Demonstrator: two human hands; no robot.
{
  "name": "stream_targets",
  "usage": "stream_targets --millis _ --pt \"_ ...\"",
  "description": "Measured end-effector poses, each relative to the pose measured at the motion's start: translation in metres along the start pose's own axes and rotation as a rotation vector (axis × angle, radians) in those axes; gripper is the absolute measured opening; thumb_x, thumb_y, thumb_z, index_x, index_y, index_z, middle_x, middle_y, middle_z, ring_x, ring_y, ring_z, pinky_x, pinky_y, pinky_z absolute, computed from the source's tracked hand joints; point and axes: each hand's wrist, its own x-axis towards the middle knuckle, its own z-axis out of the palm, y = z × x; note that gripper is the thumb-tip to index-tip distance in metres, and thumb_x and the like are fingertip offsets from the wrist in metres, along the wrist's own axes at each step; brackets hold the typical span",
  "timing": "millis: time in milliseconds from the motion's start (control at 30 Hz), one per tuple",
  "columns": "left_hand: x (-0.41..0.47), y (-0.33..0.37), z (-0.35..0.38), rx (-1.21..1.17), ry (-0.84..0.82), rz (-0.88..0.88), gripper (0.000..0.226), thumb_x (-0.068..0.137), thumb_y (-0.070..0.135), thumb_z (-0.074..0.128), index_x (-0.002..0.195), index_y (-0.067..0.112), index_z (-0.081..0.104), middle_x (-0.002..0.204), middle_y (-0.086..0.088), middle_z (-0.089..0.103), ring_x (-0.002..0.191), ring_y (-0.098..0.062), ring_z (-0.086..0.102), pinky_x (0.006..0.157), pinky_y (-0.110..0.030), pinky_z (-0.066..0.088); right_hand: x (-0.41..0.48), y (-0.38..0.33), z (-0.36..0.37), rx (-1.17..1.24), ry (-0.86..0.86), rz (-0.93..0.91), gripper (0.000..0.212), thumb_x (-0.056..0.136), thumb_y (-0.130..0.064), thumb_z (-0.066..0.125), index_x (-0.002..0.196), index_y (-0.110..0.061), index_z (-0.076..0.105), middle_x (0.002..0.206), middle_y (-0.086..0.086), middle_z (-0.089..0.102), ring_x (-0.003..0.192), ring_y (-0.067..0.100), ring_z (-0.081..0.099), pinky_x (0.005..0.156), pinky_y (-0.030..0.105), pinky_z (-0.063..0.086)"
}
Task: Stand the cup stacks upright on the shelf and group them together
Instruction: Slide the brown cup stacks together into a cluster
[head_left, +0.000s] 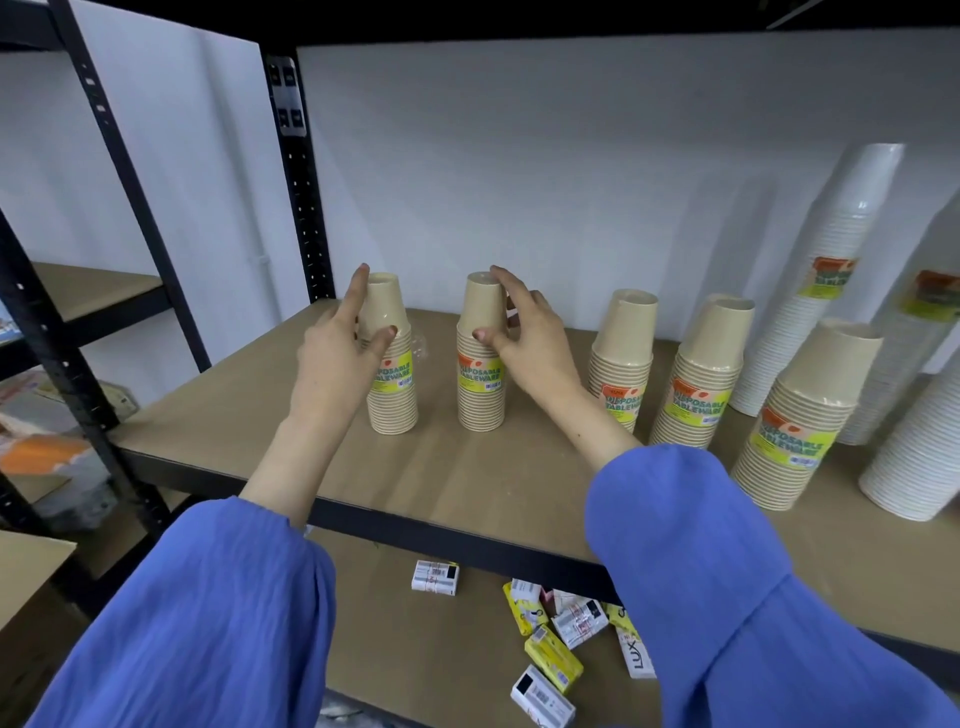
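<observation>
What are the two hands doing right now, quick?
Left hand: grips the leftmost tan cup stack, thumb in front.
Right hand: grips the second tan cup stack, thumb in front.

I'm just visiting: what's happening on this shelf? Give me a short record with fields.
Left hand: grips the leftmost tan cup stack, upright
Right hand: grips the second tan cup stack, upright, apart from the first
Other tan stacks: three, upright, to the right
White cup stacks: tall, far right
Shelf: brown board, black frame
Below: small boxes scattered on the lower shelf
</observation>
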Motion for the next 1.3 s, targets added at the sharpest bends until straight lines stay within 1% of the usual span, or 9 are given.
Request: stream_targets --millis 100,167,300,400,500,633,800,1000,1300 --pt "-0.003 0.002 0.003 0.033 0.025 0.005 0.066 0.088 0.025 0.056 0.144 0.030 0.021 0.108 -0.021 0.057 0.099 -0.035 0.056 0.086 -0.043 0.045 -0.001 -0.001 -0.001 0.011 -0.019 0.002 0.066 0.082 -0.011 0.061 0.139 -0.024 0.031 0.121 0.015 0.052 0.107 0.027 0.055 0.092 0.035 0.044" --pt "-0.004 0.003 0.005 0.046 0.033 -0.002 0.066 0.088 0.026 0.055 0.144 0.031 0.020 0.107 -0.022 0.056 0.100 -0.037 0.055 0.086 -0.043 0.044 -0.003 -0.002 0.000 0.013 -0.022 0.004 0.066 0.083 -0.010 0.059 0.141 -0.023 0.027 0.124 0.015 0.051 0.107 0.027 0.055 0.094 0.038 0.046" --pt "-0.008 0.005 0.005 0.052 0.033 0.003 0.071 0.088 0.027 0.055 0.145 0.030 0.013 0.108 -0.023 0.055 0.102 -0.038 0.053 0.085 -0.043 0.043 -0.008 -0.005 -0.001 -0.037 -0.029 0.015 0.071 0.085 -0.016 0.058 0.144 -0.018 0.018 0.130 0.015 0.048 0.110 0.030 0.054 0.095 0.040 0.043" --pt "-0.016 0.011 0.003 0.044 0.068 0.035 0.074 0.087 0.025 0.057 0.146 0.026 0.012 0.124 -0.022 0.049 0.112 -0.037 0.048 0.088 -0.045 0.041 -0.018 -0.008 -0.008 -0.095 -0.022 0.012 0.073 0.086 -0.021 0.059 0.144 -0.016 0.015 0.134 0.015 0.044 0.117 0.030 0.049 0.095 0.036 0.039" --pt "-0.032 0.022 0.005 -0.003 0.152 0.069 0.068 0.087 0.021 0.057 0.145 0.020 0.021 0.138 -0.021 0.040 0.125 -0.035 0.039 0.100 -0.045 0.036 -0.039 -0.012 -0.021 -0.118 -0.006 -0.026 0.067 0.086 -0.021 0.058 0.142 -0.015 0.022 0.136 0.012 0.043 0.122 0.026 0.045 0.096 0.032 0.035" --pt "-0.069 0.048 0.016 -0.108 0.210 0.110 0.053 0.085 0.013 0.057 0.136 0.013 0.042 0.137 -0.018 0.044 0.125 -0.030 0.041 0.102 -0.039 0.034 -0.074 -0.012 -0.045 -0.151 0.042 -0.047 0.055 0.087 -0.019 0.056 0.138 -0.013 0.033 0.136 0.011 0.044 0.124 0.024 0.044 0.098 0.030 0.034" --pt "-0.115 0.087 0.042 -0.176 0.060 0.153 0.046 0.080 0.007 0.064 0.125 0.009 0.054 0.138 -0.019 0.044 0.127 -0.037 0.041 0.105 -0.050 0.035 -0.118 0.001 -0.085 -0.250 0.117 -0.030 0.046 0.086 -0.017 0.056 0.131 -0.011 0.044 0.129 0.009 0.051 0.116 0.027 0.050 0.092 0.038 0.044" --pt "-0.147 0.129 0.073 -0.138 -0.162 0.219 0.050 0.083 0.019 0.062 0.131 0.016 0.049 0.148 -0.010 0.034 0.138 -0.028 0.030 0.113 -0.041 0.023 -0.156 0.020 -0.138 -0.350 0.264 0.058 0.044 0.084 -0.019 0.059 0.126 -0.012 0.049 0.124 0.008 0.054 0.114 0.026 0.052 0.091 0.034 0.042" --pt "-0.170 0.167 0.101 -0.094 -0.271 0.288 0.052 0.085 0.025 0.059 0.135 0.019 0.045 0.152 -0.008 0.028 0.140 -0.026 0.026 0.112 -0.039 0.021 -0.186 0.051 -0.189 -0.454 0.334 0.199 0.049 0.084 -0.023 0.059 0.130 -0.016 0.044 0.127 0.006 0.051 0.114 0.024 0.050 0.091 0.035 0.043"
